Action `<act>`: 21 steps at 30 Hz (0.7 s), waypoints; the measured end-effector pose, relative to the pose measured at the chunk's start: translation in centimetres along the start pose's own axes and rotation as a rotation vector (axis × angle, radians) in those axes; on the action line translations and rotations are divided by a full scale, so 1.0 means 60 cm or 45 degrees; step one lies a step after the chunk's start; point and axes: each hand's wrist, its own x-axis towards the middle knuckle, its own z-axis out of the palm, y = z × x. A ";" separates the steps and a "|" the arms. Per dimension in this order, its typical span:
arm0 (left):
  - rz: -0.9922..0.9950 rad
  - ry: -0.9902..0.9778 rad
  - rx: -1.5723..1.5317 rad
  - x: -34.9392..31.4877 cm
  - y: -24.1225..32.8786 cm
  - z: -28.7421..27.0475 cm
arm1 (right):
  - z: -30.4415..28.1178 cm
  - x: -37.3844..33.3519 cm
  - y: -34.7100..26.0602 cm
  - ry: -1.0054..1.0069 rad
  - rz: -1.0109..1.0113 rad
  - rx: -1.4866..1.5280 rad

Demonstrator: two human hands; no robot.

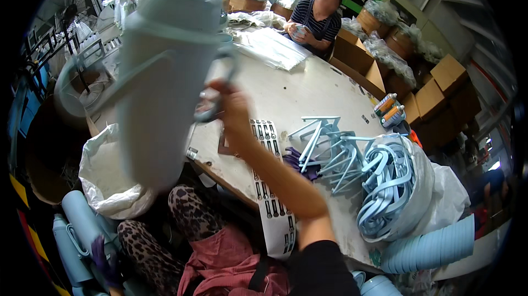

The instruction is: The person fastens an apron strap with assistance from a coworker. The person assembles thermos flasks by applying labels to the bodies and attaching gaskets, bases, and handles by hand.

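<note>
My right hand (226,106) is closed round the grey-blue loop handle on the right side of a tall pale-blue pitcher (159,103). The pitcher is raised close in front of me, and motion blurs it. A second loop stands out on its left; whether it is one piece or several nested ones I cannot tell. At the lower left my left hand (107,263), in a purple glove, has its fingers stretched out beside pale-blue pitchers (82,213). A sheet of dark-printed stickers (275,222) lies under my right forearm, over the table's near edge.
On the table (264,92) are loose blue handles (333,147), a purple glove (302,164), a bag of handles (388,186), nested blue cups (432,246) and spray cans (389,110). A white sack (110,177) stands left. Across the table sits a person (316,18) holding something, near cartons (357,59).
</note>
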 end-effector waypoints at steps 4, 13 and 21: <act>-0.636 0.169 -0.105 -0.172 -0.183 0.040 | -0.224 0.038 -0.164 0.372 -0.443 -0.541; -1.089 -0.343 1.312 -0.274 -0.441 0.023 | -0.653 0.034 -0.334 1.578 -0.700 -1.590; -1.211 0.124 0.785 -0.313 -0.515 0.094 | -0.561 -0.029 -0.335 1.438 -0.766 -2.190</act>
